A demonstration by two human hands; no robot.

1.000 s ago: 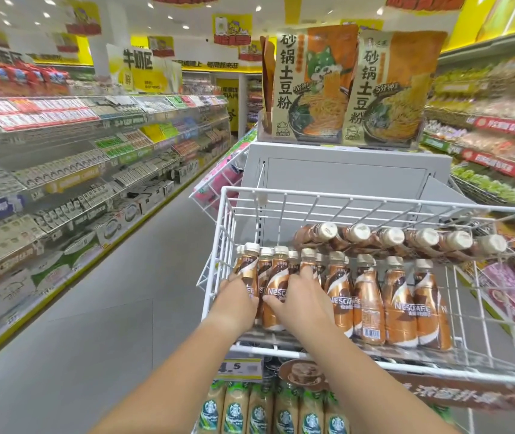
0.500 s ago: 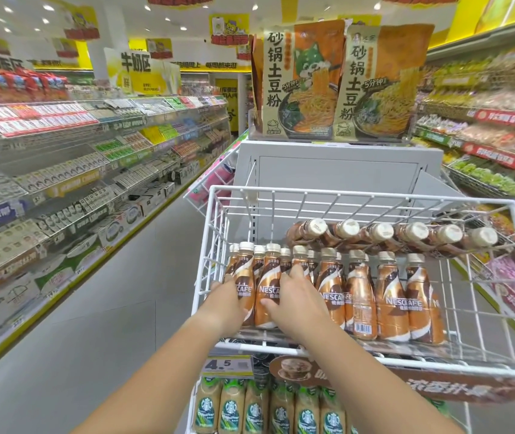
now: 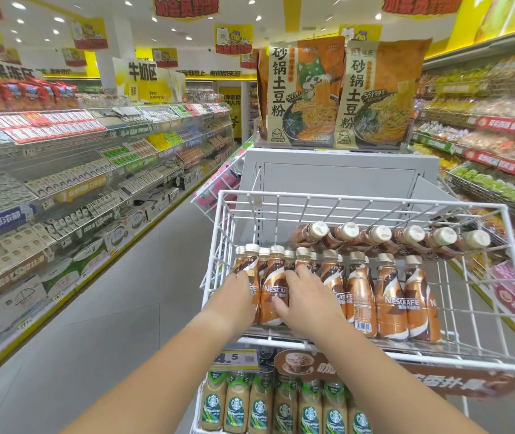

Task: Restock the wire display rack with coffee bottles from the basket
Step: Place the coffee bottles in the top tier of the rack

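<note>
Nescafé coffee bottles (image 3: 390, 302) stand along the front of the wire display rack (image 3: 372, 198), where at its front-left corner the left hand (image 3: 239, 292) and right hand (image 3: 307, 297) have eased apart, right fingers (image 3: 300, 272) spread flat on the bottles, the left's grip impossible to tell, probably squaring the row.

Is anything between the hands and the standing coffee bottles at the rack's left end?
Nothing visible. The left hand and right hand both rest directly on the coffee bottles standing inside the wire rack.
</note>
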